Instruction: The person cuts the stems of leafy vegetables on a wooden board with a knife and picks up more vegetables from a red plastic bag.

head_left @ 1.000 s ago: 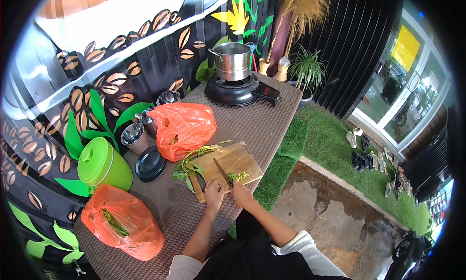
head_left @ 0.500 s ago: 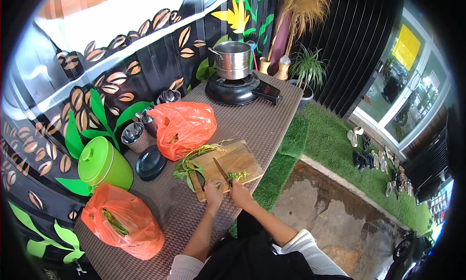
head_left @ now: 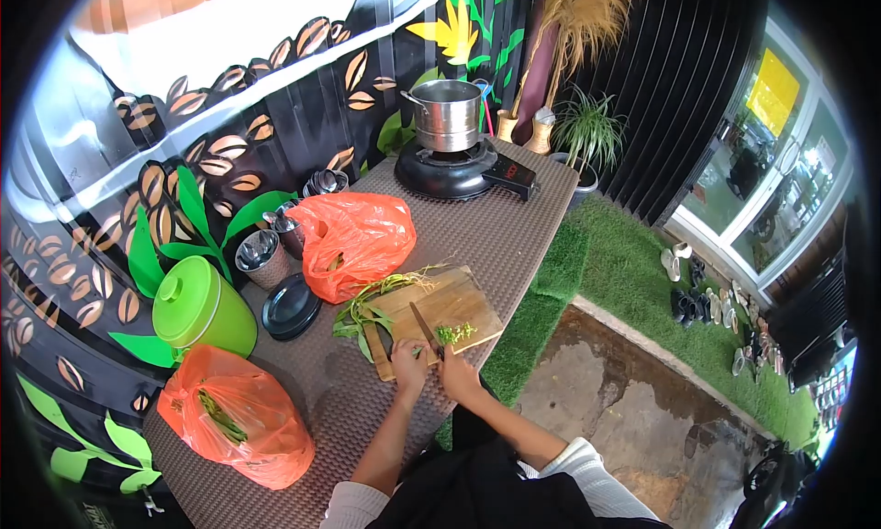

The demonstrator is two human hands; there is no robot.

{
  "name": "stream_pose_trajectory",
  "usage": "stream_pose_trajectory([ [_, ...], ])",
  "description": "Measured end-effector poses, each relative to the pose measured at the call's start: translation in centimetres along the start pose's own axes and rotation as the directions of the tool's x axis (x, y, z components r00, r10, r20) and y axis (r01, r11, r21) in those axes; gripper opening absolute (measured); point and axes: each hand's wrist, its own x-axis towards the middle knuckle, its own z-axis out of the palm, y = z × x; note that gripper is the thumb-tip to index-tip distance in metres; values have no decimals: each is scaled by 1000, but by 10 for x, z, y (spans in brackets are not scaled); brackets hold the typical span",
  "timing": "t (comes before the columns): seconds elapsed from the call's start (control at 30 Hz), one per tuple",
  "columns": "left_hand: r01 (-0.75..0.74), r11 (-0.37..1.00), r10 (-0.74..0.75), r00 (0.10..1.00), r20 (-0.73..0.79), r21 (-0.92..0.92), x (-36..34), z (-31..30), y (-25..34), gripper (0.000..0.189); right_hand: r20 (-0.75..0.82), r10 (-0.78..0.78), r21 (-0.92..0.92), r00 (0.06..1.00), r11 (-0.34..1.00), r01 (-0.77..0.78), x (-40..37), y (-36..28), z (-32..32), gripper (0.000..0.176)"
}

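The cutting board (head_left: 471,295) lies on the counter (head_left: 528,222) close in front of the person, seemingly for easy reach, with leafy stems (head_left: 353,325) across its left side and chopped greens (head_left: 456,333) right of the knife (head_left: 425,324), apparently leaving the blade room. The right hand (head_left: 459,379) has its grip wrapped around the knife's handle; the left hand (head_left: 410,365), curled in beside it, appears to pinch a small green piece (head_left: 418,352).
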Motion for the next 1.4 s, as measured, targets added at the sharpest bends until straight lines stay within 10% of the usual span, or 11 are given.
stream_pose_trajectory([
  [0.27,0,992,1,1000,-10,124,3,8,10,7,-201,-46,-85,979,996,30,-5,24,-15,29],
  [0.73,-235,935,219,972,89,266,4,15,14,12,52,69,-13,996,998,-68,8,-1,-29,33],
  [1.13,-112,982,107,993,40,152,9,14,24,22,1,96,27,995,995,-96,-8,-4,-12,34],
  [1.3,274,957,-244,940,237,-100,24,11,14,15,-42,14,26,999,1000,-13,18,10,-12,33],
  [1.4,206,975,-214,973,87,87,27,17,6,19,-27,25,-4,999,1000,-26,7,3,-12,31],
])
